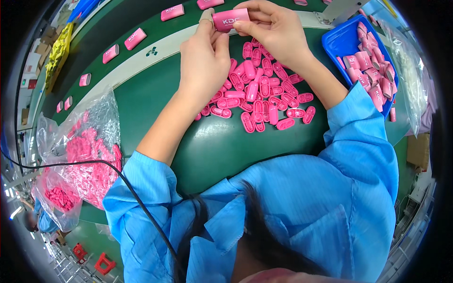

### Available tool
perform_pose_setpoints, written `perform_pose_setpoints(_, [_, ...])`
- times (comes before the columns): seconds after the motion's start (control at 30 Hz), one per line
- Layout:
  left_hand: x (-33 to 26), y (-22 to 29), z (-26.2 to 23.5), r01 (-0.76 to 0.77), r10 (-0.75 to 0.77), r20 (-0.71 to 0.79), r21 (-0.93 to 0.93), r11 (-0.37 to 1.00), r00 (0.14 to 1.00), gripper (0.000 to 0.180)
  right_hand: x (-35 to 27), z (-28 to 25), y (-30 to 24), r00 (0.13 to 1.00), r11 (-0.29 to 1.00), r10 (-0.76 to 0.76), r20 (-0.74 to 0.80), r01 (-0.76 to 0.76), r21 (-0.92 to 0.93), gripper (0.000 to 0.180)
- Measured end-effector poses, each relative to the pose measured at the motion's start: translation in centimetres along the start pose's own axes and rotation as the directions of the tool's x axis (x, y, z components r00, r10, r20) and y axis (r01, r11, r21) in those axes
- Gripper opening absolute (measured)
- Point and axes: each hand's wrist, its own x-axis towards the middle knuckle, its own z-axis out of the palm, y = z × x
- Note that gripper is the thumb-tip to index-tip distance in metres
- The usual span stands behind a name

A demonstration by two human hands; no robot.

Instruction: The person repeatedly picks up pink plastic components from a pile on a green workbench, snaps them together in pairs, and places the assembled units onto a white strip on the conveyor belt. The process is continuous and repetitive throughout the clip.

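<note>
A pink oval shell casing (224, 21) with white print is held level between my two hands, over the pale rail at the far side of the green bench. At its left end, my left hand (203, 66) closes on it with thumb and forefinger, and a beige finger cot covers that fingertip. My right hand (279, 34) pinches the casing's right end, thumb in front and fingers behind. Below both hands spreads a loose heap of small pink oval caps (264, 89), some with their hollow side up.
A blue bin (334, 43) on the right holds several pink printed casings. More casings (136, 39) stand spaced along the dark belt beyond the rail (158, 49). Clear bags of pink parts (89, 146) lie at left. A black cable (137, 200) crosses my left sleeve.
</note>
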Motion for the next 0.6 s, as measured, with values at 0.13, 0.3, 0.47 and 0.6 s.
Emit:
perform_pose_setpoints(0.13, [1.0, -2.1, 0.4, -0.201, 0.199, 0.026, 0.173, 0.964, 0.980, 0.053, 0.6, -0.5, 0.8, 0.999, 0.999, -0.045, 0.014, 0.045, -0.023, 0.019])
perform_pose_setpoints(0.3, [2.4, -3.3, 0.4, -0.298, 0.355, -0.135, 0.320, 0.899, 0.925, 0.053, 5.0, -2.7, 2.9, 0.992, 0.987, 0.057, -0.108, -0.072, -0.142, 0.022])
perform_pose_setpoints(0.47, [2.6, 0.7, 0.1, -0.157, 0.031, 0.287, 0.424, 0.892, 0.957, 0.029, 10.2, -7.9, 7.2, 0.968, 0.926, 0.191, -0.164, -0.233, -0.297, 0.026])
perform_pose_setpoints(0.6, [2.5, 0.5, 0.0, -0.169, 0.009, 0.358, 0.419, 0.892, 0.934, 0.026, 9.9, -9.5, 4.7, 0.952, 0.311, -0.286, -0.107, -0.014, -0.950, 0.036])
